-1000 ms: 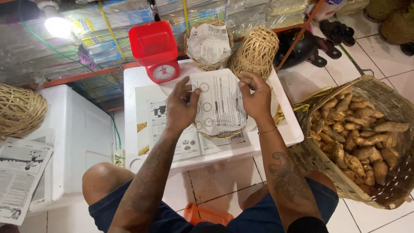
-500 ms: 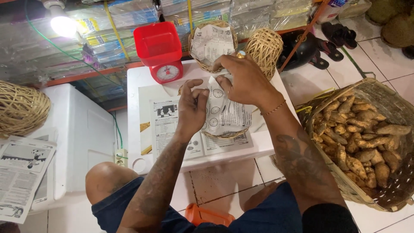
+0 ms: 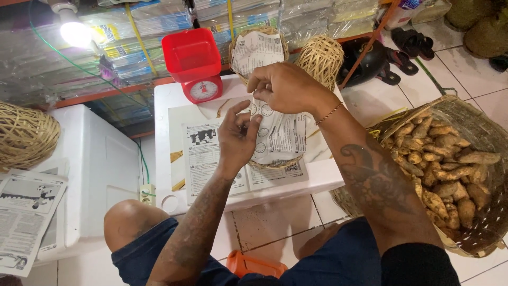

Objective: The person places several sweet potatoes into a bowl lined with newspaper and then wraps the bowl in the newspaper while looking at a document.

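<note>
The newspaper [image 3: 278, 135] lies pressed into a small basket [image 3: 275, 163] on the white table [image 3: 169, 106], left hand [image 3: 238, 139] pinching its near edge and right hand [image 3: 283, 87] gripping the far edge, so the lining looks half tucked, with the rim still uncovered in front.
</note>
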